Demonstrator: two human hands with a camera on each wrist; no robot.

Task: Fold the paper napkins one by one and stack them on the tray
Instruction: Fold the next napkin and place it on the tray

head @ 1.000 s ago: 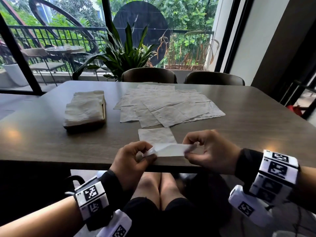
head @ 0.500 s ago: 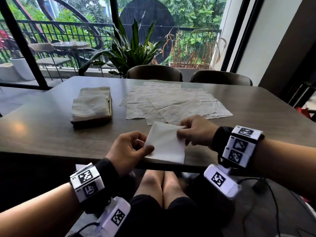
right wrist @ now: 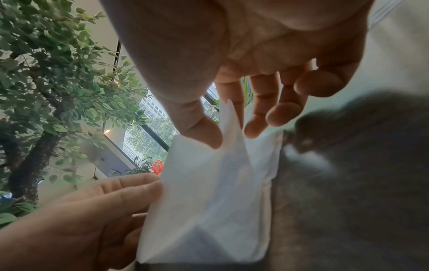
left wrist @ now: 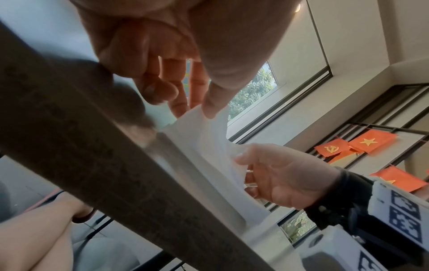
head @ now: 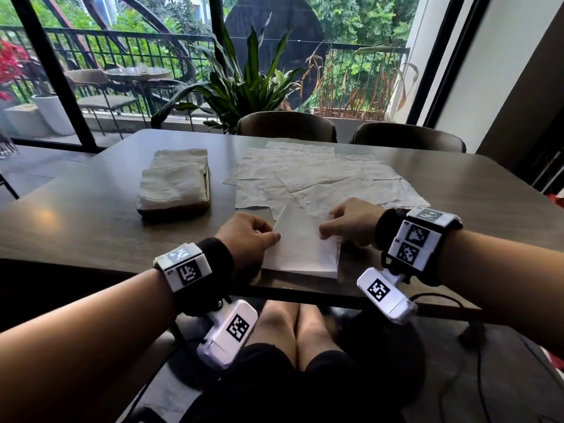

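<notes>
Napkin (head: 302, 245) pinched by left hand (head: 247, 236) and right hand (head: 351, 222) fingers, loose napkins (head: 320, 178) beyond, tray (head: 207, 206) left.

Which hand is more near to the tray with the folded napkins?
Left. The left hand is just right of and nearer than the tray; the right hand lies farther right, beyond the napkin.

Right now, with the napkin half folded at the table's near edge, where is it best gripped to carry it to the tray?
Probably at the side edges of the napkin, where the left hand and right hand already pinch it. Its layers are loose and lifted, so a two-sided grip keeps them together on the way to the tray.
</notes>
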